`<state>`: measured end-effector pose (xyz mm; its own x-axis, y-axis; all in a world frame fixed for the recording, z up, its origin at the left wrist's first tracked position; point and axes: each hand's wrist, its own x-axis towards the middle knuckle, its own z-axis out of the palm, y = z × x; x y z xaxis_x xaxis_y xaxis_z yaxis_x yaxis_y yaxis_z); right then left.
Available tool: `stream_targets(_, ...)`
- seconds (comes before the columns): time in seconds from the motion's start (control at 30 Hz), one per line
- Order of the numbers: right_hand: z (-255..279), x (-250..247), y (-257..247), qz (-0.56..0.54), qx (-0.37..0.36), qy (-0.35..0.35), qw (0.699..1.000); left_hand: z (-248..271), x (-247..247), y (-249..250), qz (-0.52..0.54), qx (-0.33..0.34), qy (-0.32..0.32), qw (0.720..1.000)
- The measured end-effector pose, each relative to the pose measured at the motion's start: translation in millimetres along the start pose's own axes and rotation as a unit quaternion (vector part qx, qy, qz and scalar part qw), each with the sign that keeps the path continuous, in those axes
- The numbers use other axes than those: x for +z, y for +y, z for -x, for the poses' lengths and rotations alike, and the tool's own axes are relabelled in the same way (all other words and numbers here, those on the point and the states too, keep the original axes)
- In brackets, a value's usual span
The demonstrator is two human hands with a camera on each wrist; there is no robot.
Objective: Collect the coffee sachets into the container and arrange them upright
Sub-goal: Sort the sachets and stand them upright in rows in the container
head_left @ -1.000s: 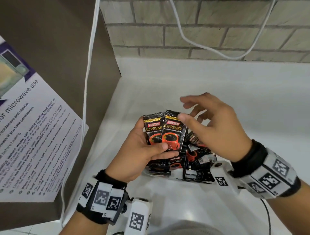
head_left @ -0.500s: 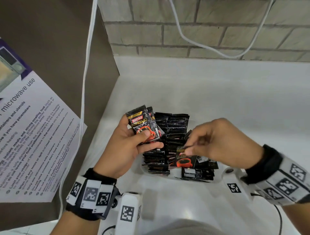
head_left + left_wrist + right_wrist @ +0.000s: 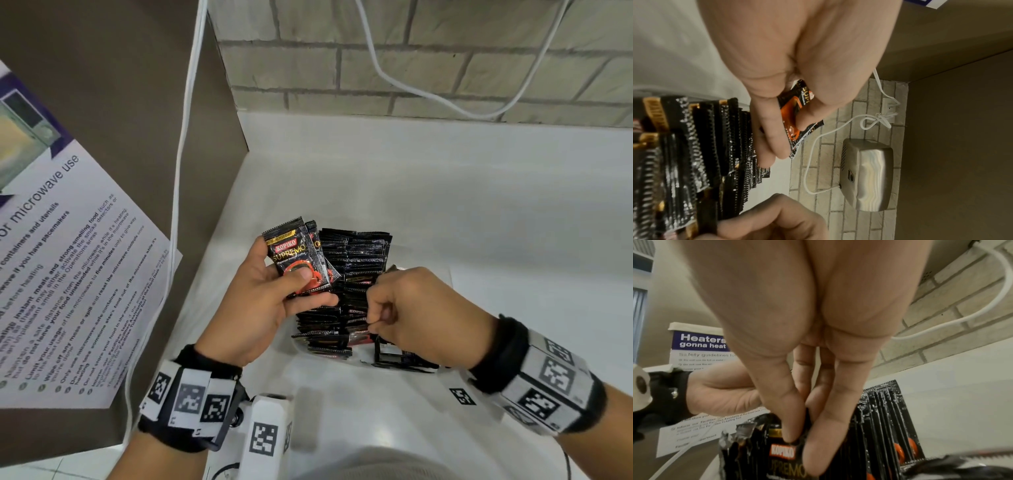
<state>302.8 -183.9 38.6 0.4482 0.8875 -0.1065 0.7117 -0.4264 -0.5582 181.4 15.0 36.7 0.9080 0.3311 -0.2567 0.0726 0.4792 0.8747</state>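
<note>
Black foil coffee sachets (image 3: 356, 260) with red and gold print were stood on edge in tight rows inside a clear shallow plastic container (image 3: 445, 277), whose rim could only faintly be made out against the white counter (image 3: 479, 205). The serrated top edges of the packed sachets were turned upward, so most of the container seemed already filled and ordered; nearer the wearer a few sachets (image 3: 404, 359) were still lying flat or askew.

A small bundle of held sachets (image 3: 298, 260) was gripped by the left hand (image 3: 270, 301) just above the left edge of the container, the thumb pressed across the printed front and the fingers curled behind. It was probably kept there as a ready stock, faces aligned, so that pieces could be fed in without another reach.

The right hand (image 3: 418, 311) was lowered onto the rows, its fingers (image 3: 789, 418) closed in a pinch on one upright sachet (image 3: 785, 456), as the right wrist view showed. The pinch was judged to be seating or straightening that sachet among its neighbours.

Beyond the container, a white cable (image 3: 185, 171) was hung down the brown side panel (image 3: 120, 102), a printed microwave notice (image 3: 68, 274) was fixed to it, and a grey brick wall (image 3: 445, 61) was seen behind the counter.
</note>
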Motion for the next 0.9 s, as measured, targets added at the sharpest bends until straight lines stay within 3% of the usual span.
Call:
stream_targets(0.37,-5.3,-2.6,1.4,0.031,0.075,-0.009,0.997,0.4,4.2,-0.4,-0.011,-0.019,-0.024,0.999)
stream_targets(0.47,-2.1,-13.2,1.0,-0.016,0.08,0.009,0.997,1.9,5.0,2.5,-0.023,-0.036,-0.027,0.999)
stream_targets(0.57,-2.3,-26.4,-4.5,-0.068,0.058,0.083,0.993,3.6,8.6,4.9,-0.057,-0.051,-0.029,0.997)
stream_targets(0.67,-5.4,-38.9,-18.0,-0.206,0.058,0.153,0.965,5.0,14.4,5.4,-0.078,-0.053,-0.023,0.995)
stream_targets(0.73,-7.2,-43.4,-27.2,-0.292,0.064,0.164,0.94,5.9,19.0,5.7,-0.097,-0.055,-0.036,0.993)
stream_targets(0.9,-12.4,-36.3,-29.1,-0.345,0.035,0.198,0.917,7.9,26.9,5.8,-0.124,-0.044,-0.066,0.989)
